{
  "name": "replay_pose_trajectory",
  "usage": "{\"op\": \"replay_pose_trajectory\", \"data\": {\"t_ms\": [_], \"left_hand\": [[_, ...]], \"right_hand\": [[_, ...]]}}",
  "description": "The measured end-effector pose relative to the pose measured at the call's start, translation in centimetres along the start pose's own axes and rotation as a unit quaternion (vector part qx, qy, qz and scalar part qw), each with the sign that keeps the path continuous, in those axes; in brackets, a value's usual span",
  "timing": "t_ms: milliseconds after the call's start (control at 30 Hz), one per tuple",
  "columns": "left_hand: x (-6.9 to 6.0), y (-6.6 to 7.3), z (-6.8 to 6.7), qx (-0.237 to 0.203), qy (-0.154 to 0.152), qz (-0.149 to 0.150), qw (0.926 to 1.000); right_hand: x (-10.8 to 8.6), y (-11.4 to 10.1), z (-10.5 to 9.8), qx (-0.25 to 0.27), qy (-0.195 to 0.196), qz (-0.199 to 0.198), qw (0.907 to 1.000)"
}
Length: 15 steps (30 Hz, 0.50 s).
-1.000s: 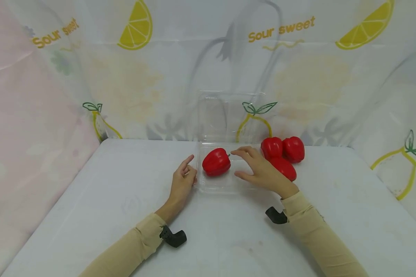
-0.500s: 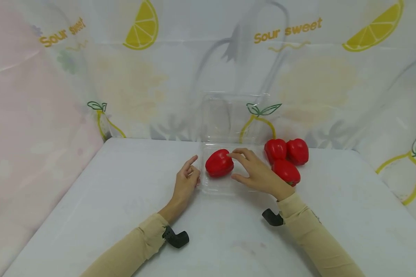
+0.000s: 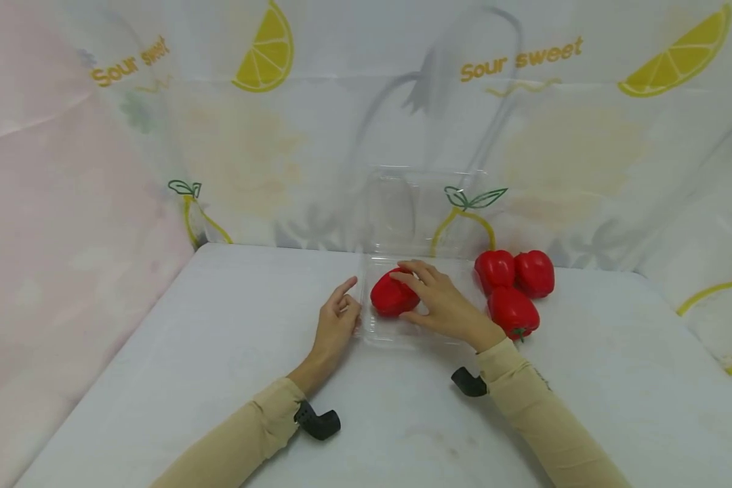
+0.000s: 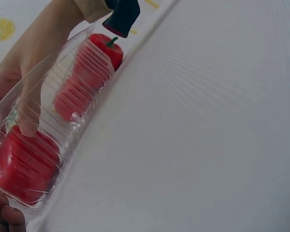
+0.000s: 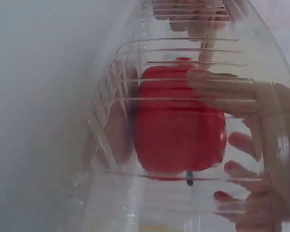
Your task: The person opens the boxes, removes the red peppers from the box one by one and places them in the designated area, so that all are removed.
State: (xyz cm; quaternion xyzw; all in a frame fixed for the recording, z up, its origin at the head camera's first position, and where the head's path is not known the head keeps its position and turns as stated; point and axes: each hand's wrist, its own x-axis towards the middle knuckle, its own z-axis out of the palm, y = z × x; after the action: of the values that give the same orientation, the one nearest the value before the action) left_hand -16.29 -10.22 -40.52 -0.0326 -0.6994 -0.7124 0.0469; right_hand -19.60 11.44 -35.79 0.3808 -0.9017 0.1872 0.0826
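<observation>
In the head view, a red bell pepper [image 3: 390, 297] lies in the left part of a clear plastic container [image 3: 381, 333], whose lid [image 3: 396, 213] stands raised at the back. My right hand [image 3: 448, 312] reaches over from the right, its thumb and fingers around the pepper. The right wrist view looks through the clear plastic at that pepper [image 5: 179, 125], a finger lying on it and its green stem toward the camera. At the container's left wall, my left hand [image 3: 335, 325] holds the edge with curled fingers, its index finger extended. That grip is partly hidden.
Right of the container lie three more red bell peppers, one nearer [image 3: 512, 312] and two behind, left [image 3: 494, 270] and right [image 3: 535, 274]. The white tabletop [image 3: 256, 298] ends at a printed cloth backdrop [image 3: 317, 135]. A black wrist camera [image 3: 318, 421] sits on each sleeve.
My right hand has moved left from beside the pepper onto it, and its fingers now lie around it. The left hand keeps its place at the container. The whole view has shifted slightly.
</observation>
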Motion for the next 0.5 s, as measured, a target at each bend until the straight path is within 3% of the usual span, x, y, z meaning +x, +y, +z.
{"op": "replay_pose_trajectory", "data": {"t_ms": [167, 500], "left_hand": [[-0.8, 1.6, 0.2, 0.007, -0.005, -0.002, 1.0000], [-1.0, 1.9, 0.1, 0.006, -0.008, 0.004, 0.9999]], "right_hand": [[0.9, -0.2, 0.7, -0.012, -0.010, 0.001, 0.9999], [2.1, -0.5, 1.8, -0.034, -0.043, 0.016, 0.9984]]}}
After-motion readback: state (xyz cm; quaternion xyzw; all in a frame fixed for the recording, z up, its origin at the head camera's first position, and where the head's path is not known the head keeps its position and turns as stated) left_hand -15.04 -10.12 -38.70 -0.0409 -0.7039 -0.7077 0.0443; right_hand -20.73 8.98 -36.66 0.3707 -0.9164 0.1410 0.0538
